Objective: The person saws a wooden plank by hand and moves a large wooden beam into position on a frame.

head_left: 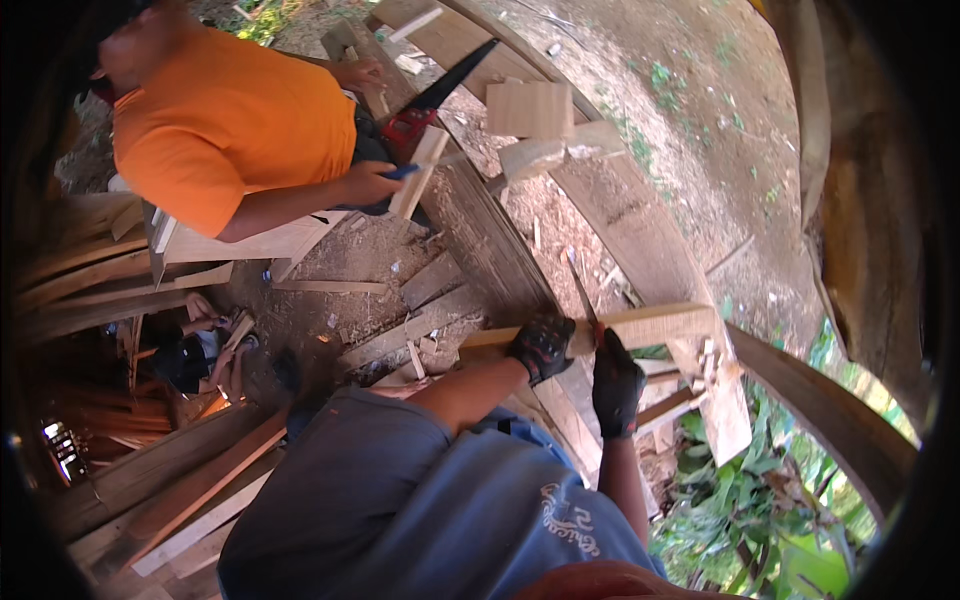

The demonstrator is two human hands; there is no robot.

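Observation:
Both my hands wear dark gloves. My left hand (541, 348) is closed around a long pale wooden piece (660, 324) that lies across the work area. Close to its right, my right hand (617, 385) grips a narrow-bladed hand tool (582, 287) at its reddish handle. The thin blade points up and away, beside the wooden piece; its exact kind cannot be made out. Past the wooden piece, a thick plank (640, 235) runs away from me, with wood shavings along it.
At the upper left, a person in an orange shirt (240, 120) holds a blue object (401, 172) by a wooden block (420, 175). A red-handled handsaw (450, 85) stands beyond. Another person (195, 355) sits at far left. Boards (200, 500) lie lower left; plants (770, 510) grow lower right.

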